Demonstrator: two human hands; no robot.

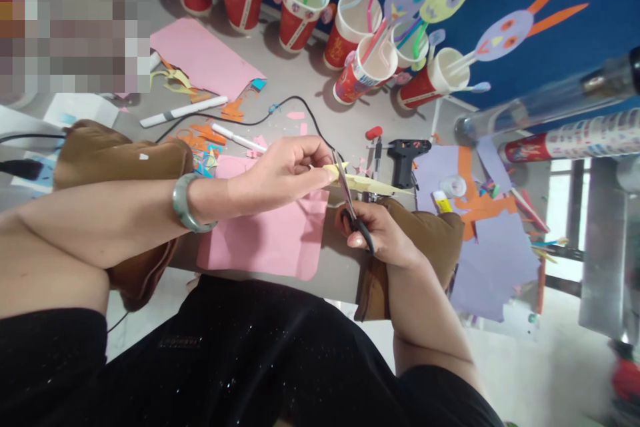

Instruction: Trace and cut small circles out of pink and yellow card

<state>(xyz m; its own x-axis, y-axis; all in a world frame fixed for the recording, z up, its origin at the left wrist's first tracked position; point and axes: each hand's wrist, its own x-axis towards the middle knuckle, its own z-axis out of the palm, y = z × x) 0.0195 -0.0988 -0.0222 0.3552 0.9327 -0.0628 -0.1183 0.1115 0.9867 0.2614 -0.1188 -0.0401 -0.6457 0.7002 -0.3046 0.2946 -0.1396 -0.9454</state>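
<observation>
My left hand (285, 175) pinches a strip of yellow paper (373, 185) above the table. Black-handled scissors (353, 217) sit in my right hand (383, 230), with fingers through the handles. The scissor blades cross the yellow paper close to my left fingertips. Below my left hand lies a pink paper sheet (270, 247), flat on the table in front of me. A brown cushion (425, 233) is under my right forearm, and another brown cushion (120, 160) is by my left forearm.
Red paper cups (245, 3) with straws and paper faces line the back. A black glue gun (406, 161) lies right of centre. Purple paper (493, 267) covers the right side. Orange scraps (203, 138), a white marker (184, 111) and a black cable (295, 100) lie at left and middle.
</observation>
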